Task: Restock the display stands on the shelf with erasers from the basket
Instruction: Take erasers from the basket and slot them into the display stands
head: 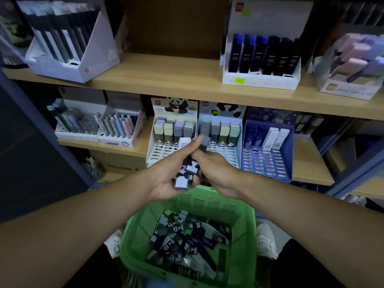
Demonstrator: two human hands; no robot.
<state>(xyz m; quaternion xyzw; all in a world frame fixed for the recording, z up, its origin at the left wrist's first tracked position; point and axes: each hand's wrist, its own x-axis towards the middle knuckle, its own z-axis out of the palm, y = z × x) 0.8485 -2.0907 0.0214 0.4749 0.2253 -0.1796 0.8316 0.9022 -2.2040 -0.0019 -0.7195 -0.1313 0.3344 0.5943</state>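
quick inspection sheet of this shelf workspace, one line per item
surface: wooden shelf, two tiers visible, lined with display boxes
job's things: green basket below, holding loose erasers; two white panda stands partly filled, front slots bare; blue stand mostly bare
clutter: pen boxes at left, dark lead cases above
grippers: left hand holds a bunch of erasers; right hand pinches a grey eraser in front of the stands
cables: nothing seen
surroundings: cardboard carton under the shelf; shoes beside the basket
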